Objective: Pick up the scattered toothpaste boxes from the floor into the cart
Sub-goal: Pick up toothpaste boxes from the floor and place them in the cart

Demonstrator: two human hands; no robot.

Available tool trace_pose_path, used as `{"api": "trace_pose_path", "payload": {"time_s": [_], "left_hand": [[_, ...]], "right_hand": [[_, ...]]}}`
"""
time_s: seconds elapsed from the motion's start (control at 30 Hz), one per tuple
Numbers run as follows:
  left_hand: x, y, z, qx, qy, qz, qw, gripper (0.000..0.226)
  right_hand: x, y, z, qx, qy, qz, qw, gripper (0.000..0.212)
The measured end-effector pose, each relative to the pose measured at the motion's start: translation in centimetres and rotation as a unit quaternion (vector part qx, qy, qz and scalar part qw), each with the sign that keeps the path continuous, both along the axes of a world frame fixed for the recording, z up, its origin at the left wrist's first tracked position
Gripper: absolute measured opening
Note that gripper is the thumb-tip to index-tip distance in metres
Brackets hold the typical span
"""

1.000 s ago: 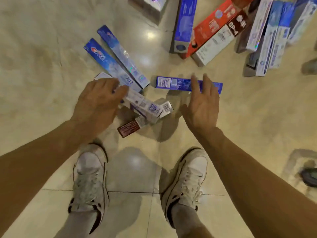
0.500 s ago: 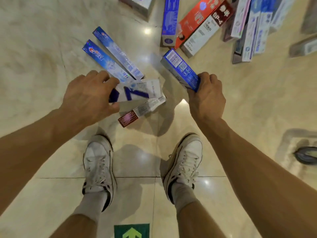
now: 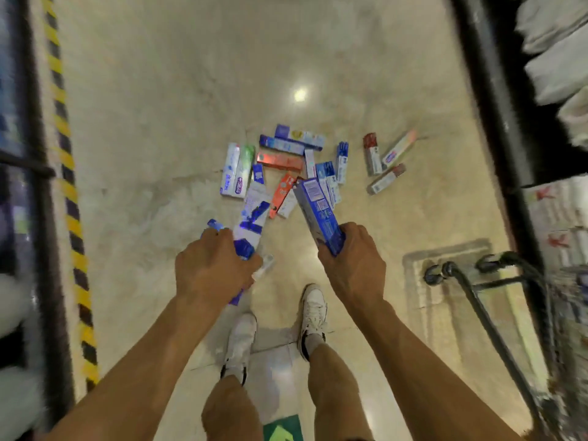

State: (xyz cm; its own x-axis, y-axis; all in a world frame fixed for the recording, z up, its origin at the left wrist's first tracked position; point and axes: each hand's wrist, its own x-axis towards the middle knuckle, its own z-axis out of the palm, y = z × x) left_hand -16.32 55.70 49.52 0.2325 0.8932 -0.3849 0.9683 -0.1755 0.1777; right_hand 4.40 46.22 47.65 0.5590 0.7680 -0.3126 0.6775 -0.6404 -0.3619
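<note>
I am gripping a long blue cardboard toothpaste box (image 3: 313, 205) in my right hand (image 3: 353, 265), fingers curled round its near end, its long axis pointing far and slightly left. My left hand (image 3: 213, 265) is clutching a white-and-blue cardboard box (image 3: 253, 214), likewise pointing far; other box ends are peeking from that fist, count unclear. The dark metal cart (image 3: 449, 268) is standing near right, closest to my right hand, so I am expecting that hand to lead. The remaining scattered boxes (image 3: 280, 160) are lying farther off on the beige floor (image 3: 191, 90).

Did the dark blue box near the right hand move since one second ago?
Yes, upward. It lay flat on the floor; now the right hand grips the dark blue box, raised off that floor.
</note>
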Motion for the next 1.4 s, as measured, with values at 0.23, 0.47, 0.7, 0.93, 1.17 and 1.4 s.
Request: {"api": "trace_pose_path", "payload": {"time_s": [0.23, 0.47, 0.7, 0.93, 1.17, 1.4], "left_hand": [[4.6, -1.7, 21.7, 0.033, -0.027, -0.092, 0.995, 0.048], [10.2, -9.5, 36.1, 0.026, -0.085, -0.214, 0.973, 0.031], [21.4, -21.5, 41.6, 0.019, -0.098, -0.348, 0.932, 0.045], [33.2, -32.7, 43.6, 0.033, -0.105, -0.441, 0.891, 0.056], [43.7, -39.9, 43.1, 0.018, -0.09, -0.5, 0.861, 0.048], [55.3, -45.5, 39.5, 0.01, -0.075, -0.57, 0.818, 0.053]], "right_hand": [[0.1, -5.7, 20.2, 0.05, -0.019, -0.133, 0.99, 0.031], [2.8, -18.2, 33.0, 0.054, -0.023, -0.298, 0.953, 0.03], [9.4, -32.9, 40.5, 0.063, -0.063, -0.432, 0.898, 0.036], [16.2, -45.9, 43.2, 0.077, -0.093, -0.516, 0.848, 0.028], [21.6, -55.1, 41.4, 0.056, -0.1, -0.606, 0.788, 0.04], [28.7, -60.4, 38.3, 0.038, -0.082, -0.673, 0.734, 0.043]]}}
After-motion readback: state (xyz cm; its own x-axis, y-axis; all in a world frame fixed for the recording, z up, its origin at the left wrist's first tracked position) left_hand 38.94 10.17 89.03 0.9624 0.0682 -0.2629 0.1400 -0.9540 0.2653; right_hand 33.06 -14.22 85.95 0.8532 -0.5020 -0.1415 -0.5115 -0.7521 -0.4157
